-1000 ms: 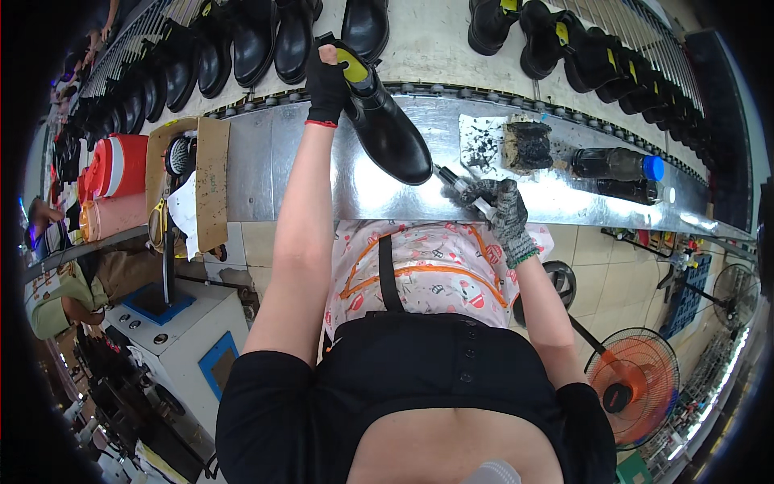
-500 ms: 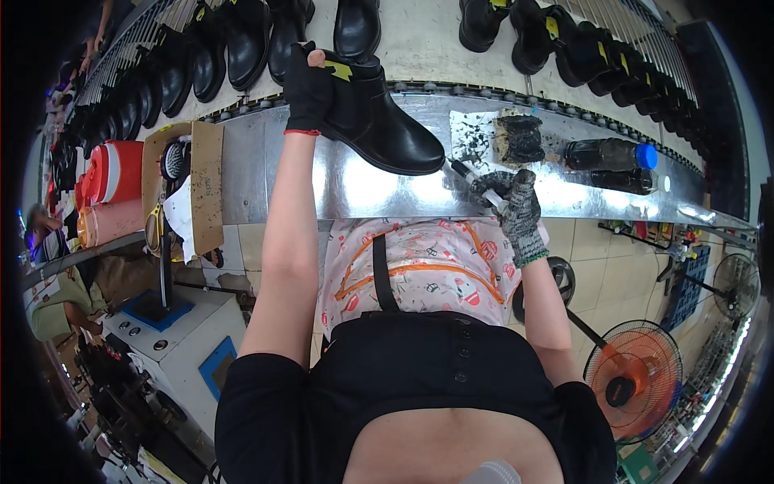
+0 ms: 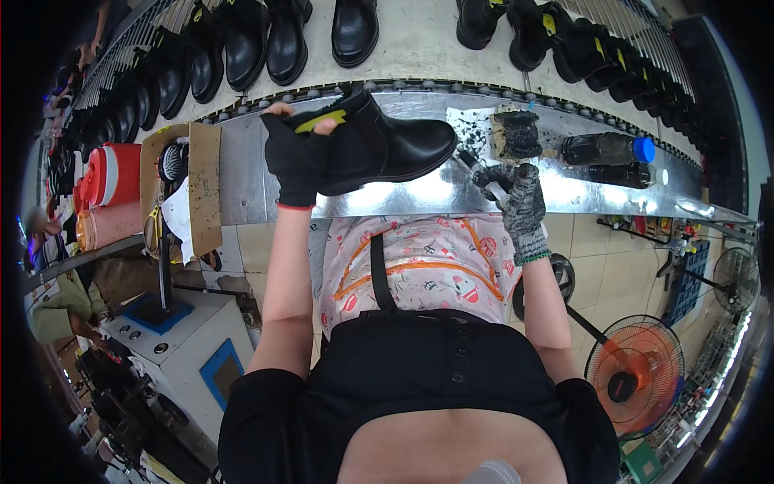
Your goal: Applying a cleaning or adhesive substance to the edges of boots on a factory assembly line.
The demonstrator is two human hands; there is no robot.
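My left hand (image 3: 295,161), in a black fingerless glove, is closed on the shaft of a black leather ankle boot (image 3: 403,149). The boot lies on its side in the air above the metal ledge, toe pointing right, with a yellow tag (image 3: 321,121) at its opening. In my right hand (image 3: 522,208), gloved in grey knit, is a slim white tool with a dark tip (image 3: 468,159); its exact kind is unclear. That tip is close to the boot's toe, and I cannot tell if they touch.
A dark-stained sponge block (image 3: 516,135) and a smeared white sheet (image 3: 469,129) lie on the metal ledge (image 3: 246,173), beside a blue-capped bottle (image 3: 605,151) and another bottle. Rows of black boots (image 3: 355,32) stand on the conveyor behind. Left is a cardboard box (image 3: 205,185) with scissors and a hairbrush.
My left hand has come lower and nearer, turning the boot from a slant to nearly level, its toe now farther right and higher. My right hand has shifted slightly.
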